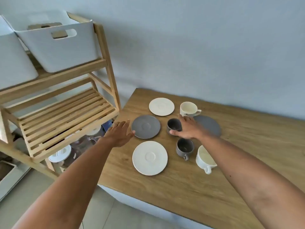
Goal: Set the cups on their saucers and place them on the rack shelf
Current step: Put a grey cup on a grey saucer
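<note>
On the wooden table [247, 162] lie two white saucers [161, 106] [149, 158] and two grey saucers [145, 126] [209, 124]. Two white cups [188, 109] [205, 160] and two grey cups [174, 125] [184, 147] stand beside them, none on a saucer. My left hand [120, 133] is open, its thumb at the left rim of the near grey saucer. My right hand [188, 128] is open right beside the farther grey cup, partly covering the other grey saucer. The slatted rack shelf [66, 116] at the left holds nothing.
The wooden rack [105, 63] carries white bins [59, 45] on its upper shelf. Glass jars with white lids [61, 154] stand below the slatted shelf. A pale wall runs behind the table; tiled floor lies in front.
</note>
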